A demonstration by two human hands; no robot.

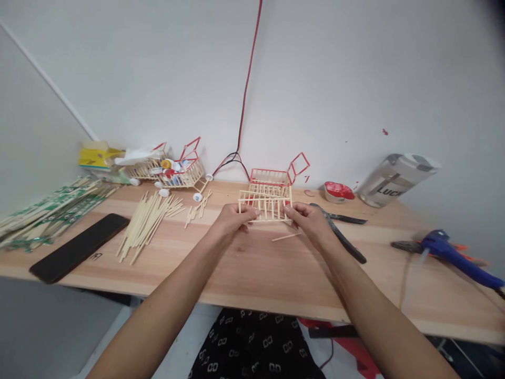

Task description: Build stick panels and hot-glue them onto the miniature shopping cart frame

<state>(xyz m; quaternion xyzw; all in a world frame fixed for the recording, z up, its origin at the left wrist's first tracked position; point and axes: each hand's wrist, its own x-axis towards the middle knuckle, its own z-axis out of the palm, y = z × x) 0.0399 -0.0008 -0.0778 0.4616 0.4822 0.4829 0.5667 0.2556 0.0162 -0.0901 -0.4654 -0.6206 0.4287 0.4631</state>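
Both my hands hold a small cart frame [265, 202] built of thin wooden sticks, with red-painted rails at its back. My left hand [232, 218] pinches the lower left corner of the frame's front panel. My right hand [309, 221] pinches the lower right corner. The frame rests on the wooden table [252, 273]. A single loose stick [286, 237] lies on the table just in front of my right hand.
A pile of loose sticks [147, 221] lies to the left, beside a black phone [79, 246] and wrapped chopsticks [47, 210]. A finished stick cart [177, 171] stands at the back. Right side: red paint tub [336, 191], black pliers [343, 237], blue glue gun [453, 255], silver pouch [394, 179].
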